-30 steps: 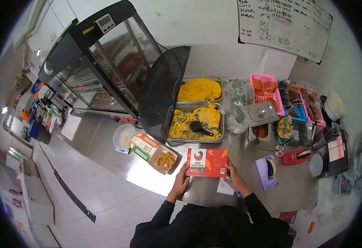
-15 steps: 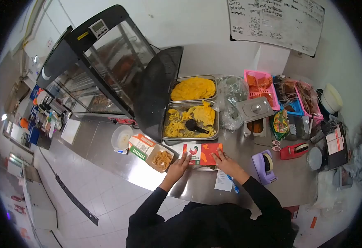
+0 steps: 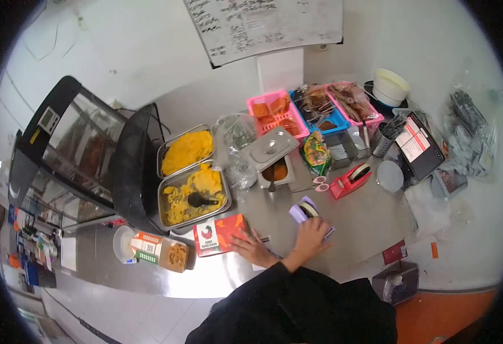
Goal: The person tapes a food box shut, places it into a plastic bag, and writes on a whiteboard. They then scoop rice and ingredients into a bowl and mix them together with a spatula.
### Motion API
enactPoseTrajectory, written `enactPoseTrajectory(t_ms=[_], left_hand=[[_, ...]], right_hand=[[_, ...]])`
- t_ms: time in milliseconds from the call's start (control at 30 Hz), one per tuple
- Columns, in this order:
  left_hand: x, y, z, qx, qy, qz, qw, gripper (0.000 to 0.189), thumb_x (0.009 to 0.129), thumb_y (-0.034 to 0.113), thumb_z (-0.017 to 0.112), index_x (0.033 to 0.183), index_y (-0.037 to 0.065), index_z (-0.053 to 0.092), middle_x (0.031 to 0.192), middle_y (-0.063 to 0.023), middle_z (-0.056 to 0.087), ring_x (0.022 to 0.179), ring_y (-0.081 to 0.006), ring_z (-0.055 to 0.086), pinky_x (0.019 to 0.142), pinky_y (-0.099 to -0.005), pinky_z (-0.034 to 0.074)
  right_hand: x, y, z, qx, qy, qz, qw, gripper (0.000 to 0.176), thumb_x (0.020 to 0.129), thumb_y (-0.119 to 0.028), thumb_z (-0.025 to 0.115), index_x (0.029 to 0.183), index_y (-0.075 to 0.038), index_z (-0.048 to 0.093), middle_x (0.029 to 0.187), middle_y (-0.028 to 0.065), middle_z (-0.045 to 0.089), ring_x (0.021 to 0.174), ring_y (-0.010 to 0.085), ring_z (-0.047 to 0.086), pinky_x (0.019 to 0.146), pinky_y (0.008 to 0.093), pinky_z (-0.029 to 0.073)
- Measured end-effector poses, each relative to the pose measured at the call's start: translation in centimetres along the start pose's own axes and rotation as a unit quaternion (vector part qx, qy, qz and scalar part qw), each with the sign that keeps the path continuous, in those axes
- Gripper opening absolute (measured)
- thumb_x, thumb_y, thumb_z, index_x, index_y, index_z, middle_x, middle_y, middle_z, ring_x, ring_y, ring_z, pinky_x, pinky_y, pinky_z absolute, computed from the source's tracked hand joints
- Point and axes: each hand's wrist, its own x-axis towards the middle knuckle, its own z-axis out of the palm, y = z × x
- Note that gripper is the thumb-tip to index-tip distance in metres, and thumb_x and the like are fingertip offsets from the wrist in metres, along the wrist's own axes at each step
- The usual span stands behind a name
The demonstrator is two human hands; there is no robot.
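Observation:
A red and orange cardboard box (image 3: 232,226) with a white label and a rooster logo lies on the steel counter. My left hand (image 3: 253,247) rests on its right end, fingers spread. To the right, my right hand (image 3: 311,239) is over the front of a purple tape dispenser (image 3: 300,213), fingers stretched toward the tape roll and partly covering it. Left of the box sits an open paper food box (image 3: 175,255) with pale brown, fried-looking pieces in it. A slip of paper under my left wrist is mostly hidden.
Behind the box stand two steel trays (image 3: 226,203) of yellow food, one with a black scoop (image 3: 199,200). A lidded steel container (image 3: 288,178), pink scissors (image 3: 321,184), a red tape dispenser (image 3: 350,181) and coloured baskets (image 3: 298,129) fill the back right. A glass warmer (image 3: 82,155) stands left.
My view has swung to the right. My right hand has left the red box and moved over to the purple tape dispenser. My left hand has shifted from the box's left end to its right end.

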Motion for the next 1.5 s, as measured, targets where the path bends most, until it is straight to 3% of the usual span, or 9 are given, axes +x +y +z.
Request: enactPoseTrajectory(t_ms=[467, 533, 667, 700, 767, 867, 1100, 1267, 1500], left_hand=[[-4.3, -8.8, -1.2, -0.255, -0.002, -0.174, 0.951, 0.042, 0.066, 0.020, 0.067, 0.098, 0.004, 0.046, 0.095, -0.0143, 0.045, 0.085, -0.0224, 0.049, 0.067, -0.0297, 0.045], [-2.9, -9.8, -2.2, -0.544, -0.189, -0.424, 0.699, 0.029, 0.071, 0.022, 0.063, 0.089, 0.003, 0.051, 0.090, -0.0099, 0.051, 0.084, -0.0166, 0.050, 0.069, -0.0291, 0.045], [-5.6, -9.5, -1.4, -0.682, -0.046, -0.351, 0.640, 0.017, 0.076, 0.014, 0.054, 0.084, -0.001, 0.053, 0.089, -0.0105, 0.054, 0.084, -0.0213, 0.054, 0.067, -0.0287, 0.047], [-6.7, -9.9, -0.5, -0.682, -0.049, -0.350, 0.640, 0.017, 0.076, 0.014, 0.054, 0.084, -0.001, 0.053, 0.089, -0.0105, 0.054, 0.084, -0.0213, 0.054, 0.067, -0.0287, 0.047], [-8.3, -10.3, 2.1, -0.365, 0.057, -0.173, 0.913, 0.015, 0.076, 0.011, 0.052, 0.079, -0.003, 0.055, 0.088, -0.0133, 0.056, 0.084, -0.0212, 0.054, 0.070, -0.0280, 0.043], [-6.5, -7.0, 0.0, -0.243, 0.028, -0.369, 0.897, 0.017, 0.076, 0.011, 0.051, 0.083, -0.003, 0.057, 0.078, -0.0109, 0.057, 0.072, -0.0161, 0.055, 0.068, -0.0263, 0.042], [-11.2, -6.1, -7.1, -0.243, 0.212, -0.328, 0.888, 0.018, 0.080, 0.012, 0.049, 0.090, -0.001, 0.055, 0.074, -0.0054, 0.057, 0.067, -0.0124, 0.053, 0.063, -0.0230, 0.041], [-17.5, -11.0, -5.6, -0.361, 0.483, -0.414, 0.681, 0.015, 0.080, 0.004, 0.048, 0.094, 0.000, 0.050, 0.074, -0.0060, 0.055, 0.067, -0.0112, 0.052, 0.061, -0.0212, 0.042], [-20.3, -13.2, -6.9, -0.178, 0.204, -0.460, 0.846, 0.040, 0.077, 0.010, 0.050, 0.114, 0.003, 0.038, 0.074, -0.0115, 0.058, 0.068, -0.0227, 0.058, 0.059, -0.0290, 0.044]], right_hand=[[0.9, -0.2, -0.6, 0.075, 0.051, 0.022, 0.996, 0.035, 0.070, -0.024, 0.053, 0.102, -0.010, 0.050, 0.126, 0.0111, 0.028, 0.115, 0.0376, 0.024, 0.088, 0.0505, 0.025], [0.4, 0.0, -0.9, 0.077, 0.058, 0.032, 0.995, 0.034, 0.070, -0.024, 0.053, 0.101, -0.010, 0.051, 0.126, 0.0107, 0.029, 0.115, 0.0374, 0.025, 0.088, 0.0505, 0.025], [0.6, -0.3, -1.1, 0.082, 0.064, 0.037, 0.994, 0.034, 0.070, -0.024, 0.053, 0.100, -0.010, 0.052, 0.125, 0.0100, 0.030, 0.114, 0.0369, 0.025, 0.088, 0.0505, 0.025], [0.4, -0.1, -1.4, 0.081, 0.068, 0.044, 0.993, 0.033, 0.070, -0.024, 0.053, 0.100, -0.010, 0.052, 0.125, 0.0098, 0.030, 0.114, 0.0368, 0.025, 0.088, 0.0505, 0.025], [0.5, 0.0, -1.1, 0.085, 0.073, 0.050, 0.992, 0.033, 0.070, -0.024, 0.053, 0.099, -0.010, 0.052, 0.125, 0.0095, 0.030, 0.114, 0.0366, 0.026, 0.087, 0.0506, 0.025], [0.6, -0.8, -0.6, 0.097, 0.080, 0.055, 0.991, 0.032, 0.069, -0.024, 0.054, 0.098, -0.010, 0.053, 0.124, 0.0089, 0.031, 0.114, 0.0363, 0.026, 0.087, 0.0506, 0.025], [0.2, -1.0, -1.1, 0.164, 0.096, 0.083, 0.978, 0.031, 0.069, -0.024, 0.054, 0.096, -0.010, 0.054, 0.123, 0.0076, 0.033, 0.114, 0.0356, 0.027, 0.086, 0.0507, 0.025], [1.3, -1.3, -1.4, 0.038, 0.065, -0.025, 0.997, 0.021, 0.067, -0.019, 0.056, 0.085, -0.008, 0.057, 0.115, 0.0047, 0.042, 0.111, 0.0322, 0.032, 0.082, 0.0468, 0.029], [1.5, -1.5, -1.9, 0.077, 0.065, -0.010, 0.995, 0.017, 0.066, -0.015, 0.058, 0.081, -0.008, 0.059, 0.106, 0.0056, 0.049, 0.111, 0.0338, 0.031, 0.084, 0.0454, 0.031]])
